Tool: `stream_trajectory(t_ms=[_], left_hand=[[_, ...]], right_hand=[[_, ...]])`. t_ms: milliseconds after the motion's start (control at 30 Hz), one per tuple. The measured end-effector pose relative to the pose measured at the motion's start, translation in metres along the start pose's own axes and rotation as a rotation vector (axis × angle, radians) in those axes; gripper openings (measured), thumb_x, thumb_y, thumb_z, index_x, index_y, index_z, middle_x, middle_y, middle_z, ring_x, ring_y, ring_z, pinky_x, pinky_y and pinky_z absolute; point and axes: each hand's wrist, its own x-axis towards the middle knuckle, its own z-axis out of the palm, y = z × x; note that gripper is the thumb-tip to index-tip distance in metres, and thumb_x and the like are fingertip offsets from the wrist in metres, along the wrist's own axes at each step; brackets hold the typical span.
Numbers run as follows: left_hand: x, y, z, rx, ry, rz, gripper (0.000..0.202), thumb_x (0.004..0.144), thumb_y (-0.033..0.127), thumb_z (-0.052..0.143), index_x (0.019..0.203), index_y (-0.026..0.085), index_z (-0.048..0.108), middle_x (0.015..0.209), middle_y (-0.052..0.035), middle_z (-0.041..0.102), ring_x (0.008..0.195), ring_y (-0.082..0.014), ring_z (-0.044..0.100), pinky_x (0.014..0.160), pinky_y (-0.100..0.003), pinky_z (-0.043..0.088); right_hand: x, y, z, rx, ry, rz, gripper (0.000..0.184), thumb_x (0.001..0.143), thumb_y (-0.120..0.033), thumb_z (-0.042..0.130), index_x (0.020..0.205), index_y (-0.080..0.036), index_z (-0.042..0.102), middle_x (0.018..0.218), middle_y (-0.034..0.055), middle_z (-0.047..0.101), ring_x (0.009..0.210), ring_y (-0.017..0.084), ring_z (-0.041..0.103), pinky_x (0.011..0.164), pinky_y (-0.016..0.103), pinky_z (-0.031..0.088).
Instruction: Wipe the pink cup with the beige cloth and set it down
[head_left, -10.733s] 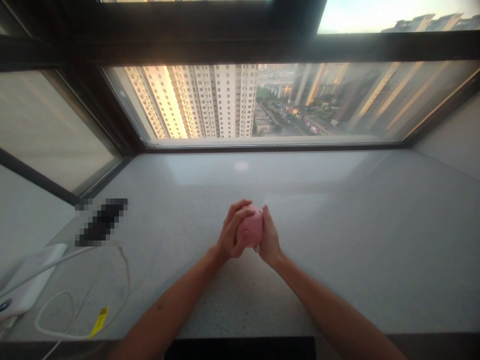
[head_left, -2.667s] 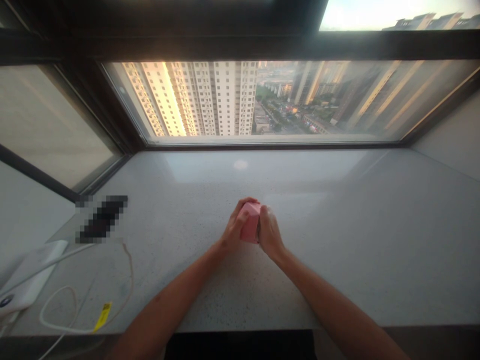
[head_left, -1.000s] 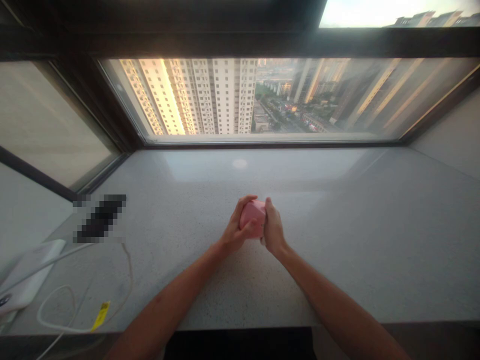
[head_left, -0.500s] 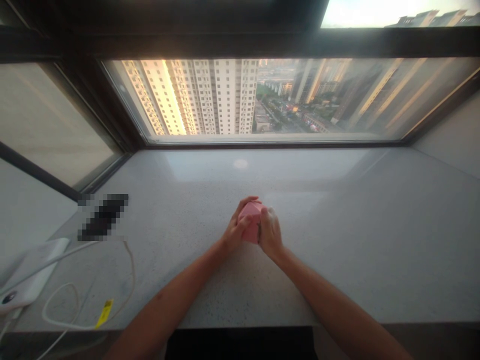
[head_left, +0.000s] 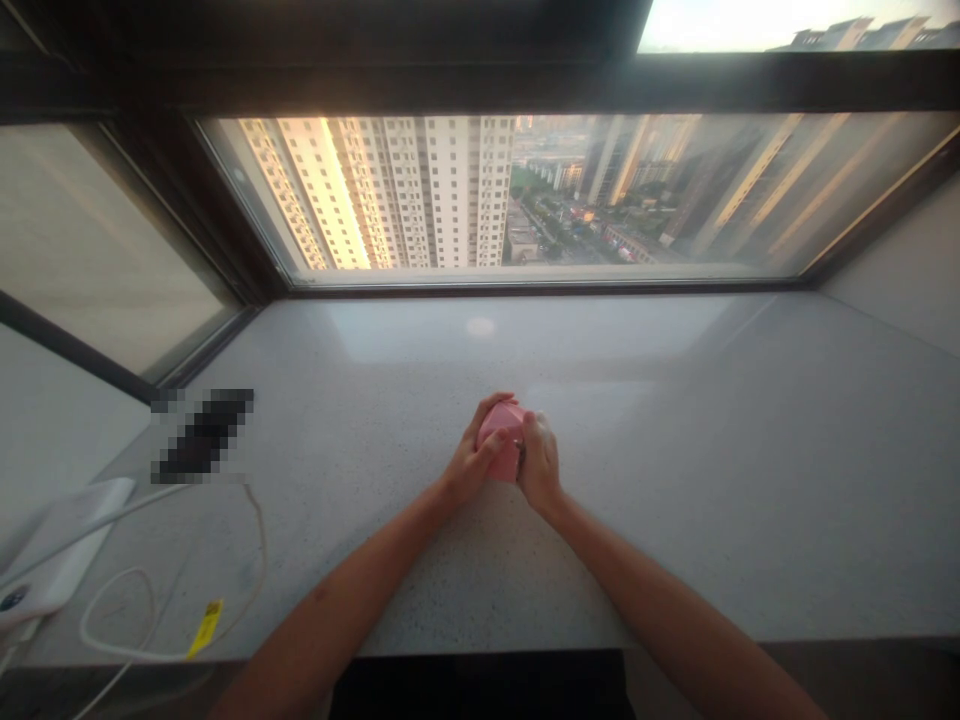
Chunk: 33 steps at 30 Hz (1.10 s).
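In the head view, your left hand (head_left: 472, 458) wrapped around a faceted pink object (head_left: 505, 464), thumb across its near face, while your right hand (head_left: 540, 462) gripped its right side, so your 2 hands held it between them above the middle of the pale counter (head_left: 690, 480). Whether it touched the surface was hard to tell. Well to its left, a white cable (head_left: 120, 654) with a yellow tag (head_left: 204, 628) lay near a flat white device (head_left: 69, 552).

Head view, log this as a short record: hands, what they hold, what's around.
Left hand: grips left side of pink block
Right hand: grips its right side
Block touching counter: cannot tell
Surface: pale counter below window
At left: white device, white cable, yellow tag
Unclear: dark pixelated thing, also left
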Motion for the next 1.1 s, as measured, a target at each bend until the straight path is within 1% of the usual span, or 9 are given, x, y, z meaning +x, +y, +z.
stream_trajectory(t_ms=[267, 567, 800, 1100], left_hand=[[0.0, 0.0, 0.0, 0.002, 0.0, 0.003, 0.062, 0.1, 0.062, 0.064, 0.149, 0.025, 0.055, 0.142, -0.0104, 0.064, 0.124, -0.0274, 0.063, 0.111, -0.04, 0.048], [0.002, 0.0, 0.0, 0.009, 0.004, 0.012, 0.059, 0.101, 0.061, 0.063, 0.148, 0.026, 0.055, 0.142, -0.0097, 0.064, 0.124, -0.0265, 0.063, 0.11, -0.039, 0.049], [0.002, 0.004, 0.0, 0.012, 0.015, 0.001, 0.062, 0.1, 0.063, 0.064, 0.148, 0.025, 0.055, 0.141, -0.0104, 0.064, 0.126, -0.0279, 0.063, 0.113, -0.041, 0.048], [0.002, -0.001, -0.001, 0.018, 0.006, 0.002, 0.061, 0.101, 0.062, 0.062, 0.149, 0.025, 0.054, 0.142, -0.0101, 0.064, 0.126, -0.0276, 0.063, 0.113, -0.041, 0.048]], right_hand=[[0.002, -0.004, 0.0, -0.019, -0.017, -0.024, 0.057, 0.102, -0.074, 0.05, 0.082, -0.023, 0.064, 0.074, 0.0002, 0.061, 0.067, 0.017, 0.055, 0.061, 0.03, 0.045], [0.003, -0.009, 0.001, -0.031, -0.018, 0.005, 0.06, 0.1, -0.078, 0.051, 0.081, -0.023, 0.064, 0.071, -0.0007, 0.06, 0.064, 0.016, 0.054, 0.059, 0.03, 0.043], [0.002, -0.012, 0.002, -0.022, -0.028, 0.015, 0.059, 0.099, -0.078, 0.052, 0.08, -0.024, 0.064, 0.07, -0.0003, 0.06, 0.064, 0.017, 0.053, 0.06, 0.03, 0.043], [0.003, -0.01, 0.001, -0.04, -0.006, 0.026, 0.059, 0.098, -0.079, 0.053, 0.081, -0.023, 0.065, 0.072, 0.0001, 0.061, 0.065, 0.017, 0.054, 0.06, 0.03, 0.043]])
